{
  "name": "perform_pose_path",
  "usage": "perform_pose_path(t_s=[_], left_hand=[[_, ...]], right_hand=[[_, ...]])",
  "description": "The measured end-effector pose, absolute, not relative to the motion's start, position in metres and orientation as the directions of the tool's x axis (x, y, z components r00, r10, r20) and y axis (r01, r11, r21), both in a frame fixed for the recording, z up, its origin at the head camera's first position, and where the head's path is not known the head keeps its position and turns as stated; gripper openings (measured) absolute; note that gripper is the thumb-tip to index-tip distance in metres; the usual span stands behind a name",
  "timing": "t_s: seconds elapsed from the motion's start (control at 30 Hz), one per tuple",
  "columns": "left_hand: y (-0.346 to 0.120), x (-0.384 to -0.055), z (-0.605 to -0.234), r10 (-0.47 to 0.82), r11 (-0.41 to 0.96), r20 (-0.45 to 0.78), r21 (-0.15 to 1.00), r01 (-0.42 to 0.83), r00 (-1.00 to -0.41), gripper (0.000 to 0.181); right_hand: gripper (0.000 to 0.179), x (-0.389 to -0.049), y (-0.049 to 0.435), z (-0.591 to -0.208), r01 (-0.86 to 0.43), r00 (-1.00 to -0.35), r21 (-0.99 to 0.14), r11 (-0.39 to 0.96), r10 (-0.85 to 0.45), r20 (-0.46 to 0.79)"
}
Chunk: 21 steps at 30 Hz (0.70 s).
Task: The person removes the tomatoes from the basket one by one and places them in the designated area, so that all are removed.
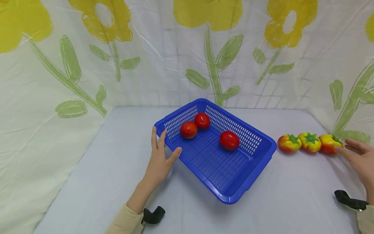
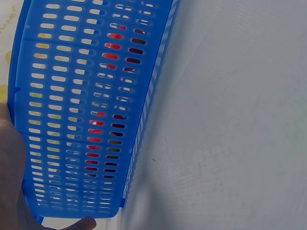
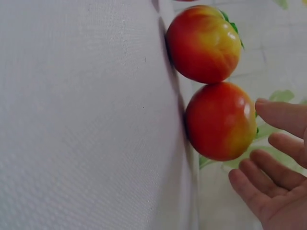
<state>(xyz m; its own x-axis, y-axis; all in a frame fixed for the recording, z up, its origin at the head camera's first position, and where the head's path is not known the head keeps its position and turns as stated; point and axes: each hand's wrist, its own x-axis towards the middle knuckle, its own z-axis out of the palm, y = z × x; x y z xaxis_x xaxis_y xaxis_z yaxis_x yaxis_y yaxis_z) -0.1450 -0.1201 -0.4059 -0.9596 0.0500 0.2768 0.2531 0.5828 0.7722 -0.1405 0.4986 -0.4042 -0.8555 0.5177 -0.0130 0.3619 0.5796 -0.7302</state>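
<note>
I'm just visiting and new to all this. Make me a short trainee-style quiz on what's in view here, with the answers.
1. How many red fruits lie in the blue basket?

2. In the row of yellow-and-red fruits, which one is the right grip nearest to?
A) the one nearest the blue basket
B) the middle one
C) the one farthest from the blue basket

3. True or false: the left grip is holding one of the red fruits.

Key:
1. Three.
2. C, the end fruit.
3. False: the left grip touches the blue basket instead.
</note>
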Motion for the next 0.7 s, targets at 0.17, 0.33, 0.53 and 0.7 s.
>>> perform_pose_path(t_s=[0.17,0.33,0.53,0.7], left_hand=[[-0.12,-0.145,-0.407,0.052,0.586,0.273,0.77,0.25,-0.961,0.089],[-0.12,-0.145,-0.407,0.052,0.588,0.272,0.769,0.25,-0.961,0.089],[-0.12,-0.145,-0.407,0.051,0.587,0.274,0.77,0.251,-0.96,0.089],[-0.12,-0.145,-0.407,0.048,0.586,0.273,0.771,0.249,-0.961,0.089]], right_hand=[[0.074,-0.139,0.497,-0.404,0.366,-0.839,-0.736,0.57,0.544,0.004],[0.068,-0.139,0.492,-0.402,0.336,-0.83,-0.74,0.583,0.555,0.061],[0.066,-0.138,0.482,-0.393,0.338,-0.816,-0.749,0.57,0.574,0.068],[0.065,-0.138,0.476,-0.388,0.336,-0.807,-0.755,0.563,0.586,0.078]])
